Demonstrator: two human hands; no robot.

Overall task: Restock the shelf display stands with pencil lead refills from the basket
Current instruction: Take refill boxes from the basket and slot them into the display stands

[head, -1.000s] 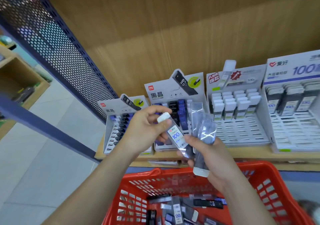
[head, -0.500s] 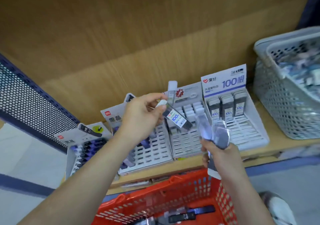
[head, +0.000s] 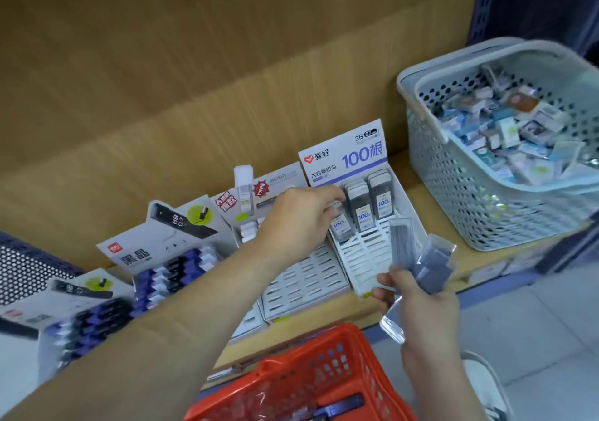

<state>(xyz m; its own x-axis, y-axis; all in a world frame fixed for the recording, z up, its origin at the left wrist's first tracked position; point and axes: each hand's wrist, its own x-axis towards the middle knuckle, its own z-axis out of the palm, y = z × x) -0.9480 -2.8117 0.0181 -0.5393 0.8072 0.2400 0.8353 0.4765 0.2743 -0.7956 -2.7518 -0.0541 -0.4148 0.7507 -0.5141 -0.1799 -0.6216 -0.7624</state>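
Two bare hands work over a wooden shelf (head: 324, 317). The left hand (head: 301, 222) is stretched forward on a nearly straight arm, back of the hand up. Its fingertips and thumb pinch the top of a dark pencil lead refill (head: 339, 227), which stands in the leftmost column of the white "100" display stand (head: 366, 252), just beside two more columns of like refills. The right hand (head: 418, 304) is lower and nearer, before that stand's front edge, its fingers curled round a fanned bundle of refills (head: 428, 265) in clear sleeves. A red basket (head: 324, 365) with a few packs in it sits below both forearms, and a grey basket (head: 470, 200) of small boxes stands on the shelf to the right
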